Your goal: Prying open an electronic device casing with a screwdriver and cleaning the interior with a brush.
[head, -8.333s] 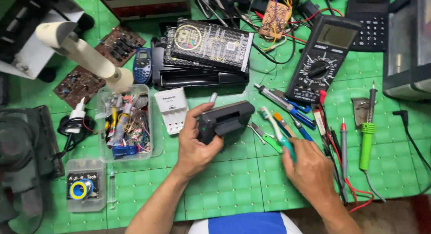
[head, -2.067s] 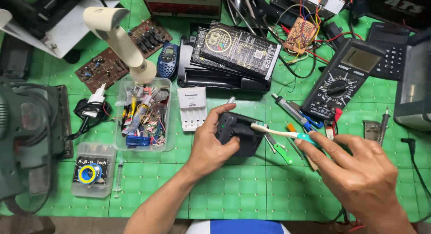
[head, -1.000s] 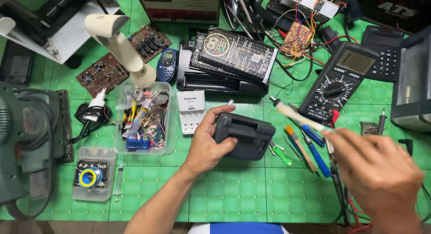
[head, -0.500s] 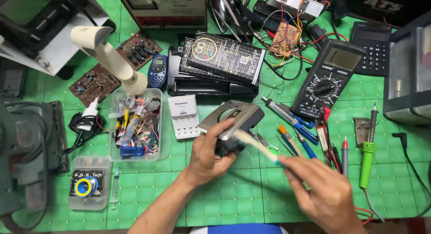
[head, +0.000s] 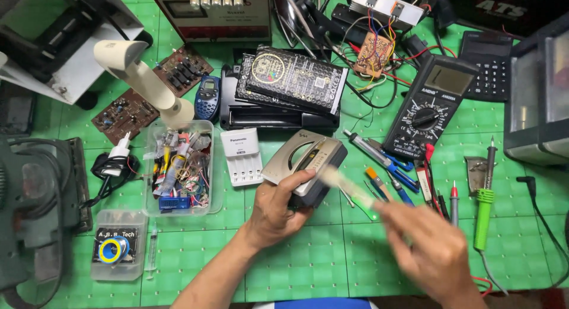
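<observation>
Only one view, from a camera worn on the head, facing almost straight down at a green cutting mat (head: 284, 267) on a workbench. Placed quite near, above the near edge of the bench, so forearms enter from the bottom edge. Left hand (head: 281, 208) close to the centre of the frame, right hand (head: 432, 249) lower right and blurred. Far side of the bench at the top edge. No second view for overlap.
</observation>
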